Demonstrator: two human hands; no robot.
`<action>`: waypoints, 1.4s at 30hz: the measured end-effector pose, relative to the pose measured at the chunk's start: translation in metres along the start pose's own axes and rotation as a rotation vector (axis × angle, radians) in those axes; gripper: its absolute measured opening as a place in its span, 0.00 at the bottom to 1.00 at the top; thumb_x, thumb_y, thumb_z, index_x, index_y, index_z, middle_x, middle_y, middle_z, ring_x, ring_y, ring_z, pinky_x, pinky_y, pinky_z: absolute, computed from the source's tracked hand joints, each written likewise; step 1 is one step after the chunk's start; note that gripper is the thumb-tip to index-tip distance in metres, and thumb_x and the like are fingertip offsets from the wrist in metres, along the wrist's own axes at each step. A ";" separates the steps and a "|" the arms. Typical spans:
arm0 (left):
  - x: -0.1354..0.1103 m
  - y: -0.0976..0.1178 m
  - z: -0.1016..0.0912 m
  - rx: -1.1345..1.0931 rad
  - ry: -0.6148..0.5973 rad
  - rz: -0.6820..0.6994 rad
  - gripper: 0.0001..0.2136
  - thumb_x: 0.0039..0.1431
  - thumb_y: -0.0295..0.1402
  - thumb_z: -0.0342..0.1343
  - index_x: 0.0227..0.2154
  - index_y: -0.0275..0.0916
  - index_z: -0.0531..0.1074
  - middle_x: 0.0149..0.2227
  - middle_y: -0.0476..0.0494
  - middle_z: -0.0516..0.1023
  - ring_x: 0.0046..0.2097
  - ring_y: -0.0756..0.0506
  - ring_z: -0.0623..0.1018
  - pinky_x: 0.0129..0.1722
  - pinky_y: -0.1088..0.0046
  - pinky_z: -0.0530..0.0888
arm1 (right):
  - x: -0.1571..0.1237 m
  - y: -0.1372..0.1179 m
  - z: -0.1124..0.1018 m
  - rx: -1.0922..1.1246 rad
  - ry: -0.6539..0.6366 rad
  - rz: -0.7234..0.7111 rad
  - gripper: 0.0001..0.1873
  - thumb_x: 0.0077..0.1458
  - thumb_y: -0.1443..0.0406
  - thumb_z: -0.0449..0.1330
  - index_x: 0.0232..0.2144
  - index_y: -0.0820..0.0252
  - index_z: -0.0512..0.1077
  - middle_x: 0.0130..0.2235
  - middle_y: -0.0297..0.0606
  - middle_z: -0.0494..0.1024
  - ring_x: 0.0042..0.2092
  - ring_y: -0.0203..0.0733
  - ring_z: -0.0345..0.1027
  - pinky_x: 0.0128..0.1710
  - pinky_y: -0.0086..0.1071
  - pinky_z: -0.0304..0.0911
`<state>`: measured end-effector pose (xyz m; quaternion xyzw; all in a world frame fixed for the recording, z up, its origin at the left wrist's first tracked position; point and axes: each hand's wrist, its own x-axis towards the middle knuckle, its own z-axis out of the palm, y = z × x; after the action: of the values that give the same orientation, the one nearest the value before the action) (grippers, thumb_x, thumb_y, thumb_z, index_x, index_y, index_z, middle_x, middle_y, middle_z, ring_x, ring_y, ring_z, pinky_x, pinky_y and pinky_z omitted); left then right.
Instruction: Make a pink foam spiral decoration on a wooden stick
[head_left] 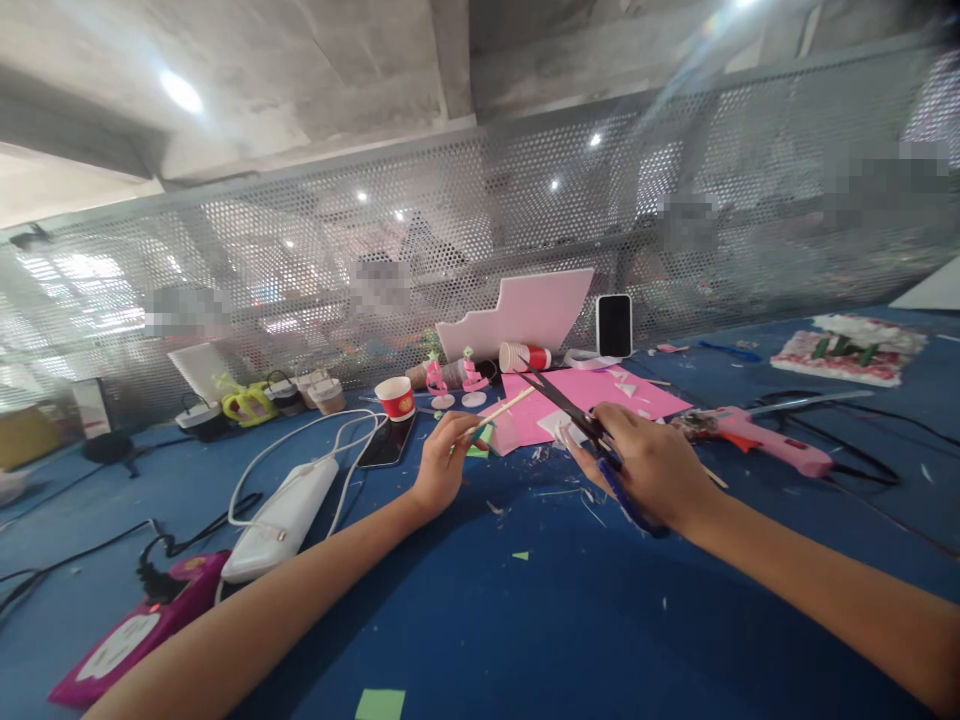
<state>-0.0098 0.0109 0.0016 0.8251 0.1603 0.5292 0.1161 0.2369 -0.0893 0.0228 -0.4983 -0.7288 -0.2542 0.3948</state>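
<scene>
- Head view, from where I stand: nearest lies a green scrap (380,704) on the blue counter (540,620), thin and light by its look, best lifted by an edge.
- Farther in, the right hand (652,460) is wrapped round the dark scissors (585,420), gripping them low by the blue handles (630,505). They look stiff and the heavier of the two held things, so the handles are the place to hold, well back from the pointed blades.
- A white piece (555,427) sits by that hand's fingertips; I can't tell whether they pinch it.
- The left hand (442,455) pinches a pale stick (511,406) near its lower end, fingertips together, over the counter. It seems light and stiff, likely to snap if bent; the lower end suits a finger grip. Something teal (484,431) shows just beside the fingers.
- Just beyond the hands lies a pink sheet (570,395), flat and probably easy to crease; its edges offer the hold.
- Farthest, a pale pink board (525,310) leans upright, light-looking and perhaps easily dented.
</scene>
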 end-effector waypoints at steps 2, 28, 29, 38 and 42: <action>0.000 0.000 0.000 -0.014 -0.010 0.007 0.08 0.63 0.29 0.46 0.41 0.39 0.69 0.38 0.46 0.69 0.28 0.55 0.76 0.29 0.76 0.75 | 0.000 0.001 0.001 -0.029 0.021 -0.013 0.09 0.56 0.61 0.48 0.28 0.59 0.63 0.24 0.38 0.73 0.23 0.40 0.67 0.21 0.30 0.48; 0.000 0.001 0.002 0.033 -0.031 0.000 0.08 0.63 0.27 0.44 0.41 0.38 0.67 0.36 0.46 0.69 0.24 0.56 0.73 0.26 0.76 0.73 | 0.008 0.002 -0.001 0.352 -0.166 0.397 0.15 0.51 0.55 0.54 0.19 0.56 0.61 0.19 0.36 0.68 0.22 0.40 0.65 0.23 0.34 0.55; 0.000 0.001 0.002 0.037 -0.028 0.001 0.08 0.63 0.28 0.44 0.40 0.38 0.67 0.36 0.46 0.69 0.23 0.56 0.73 0.26 0.76 0.73 | 0.008 0.001 -0.002 0.392 -0.153 0.385 0.14 0.52 0.55 0.54 0.22 0.57 0.62 0.21 0.37 0.70 0.23 0.40 0.65 0.24 0.34 0.57; -0.001 0.001 0.002 0.085 -0.031 0.010 0.08 0.64 0.27 0.44 0.41 0.38 0.67 0.36 0.47 0.68 0.22 0.59 0.69 0.24 0.80 0.71 | 0.004 0.003 0.000 0.232 0.007 0.145 0.13 0.54 0.55 0.53 0.27 0.56 0.57 0.26 0.35 0.65 0.25 0.38 0.59 0.26 0.32 0.55; -0.001 0.002 0.002 0.096 -0.035 0.015 0.08 0.63 0.26 0.44 0.41 0.38 0.67 0.35 0.48 0.68 0.21 0.60 0.67 0.22 0.82 0.69 | 0.003 0.003 -0.001 0.117 0.015 0.097 0.11 0.54 0.57 0.53 0.27 0.56 0.57 0.25 0.34 0.64 0.25 0.38 0.59 0.24 0.31 0.52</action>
<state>-0.0083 0.0084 0.0011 0.8400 0.1774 0.5072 0.0754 0.2389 -0.0869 0.0258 -0.5073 -0.7144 -0.1955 0.4404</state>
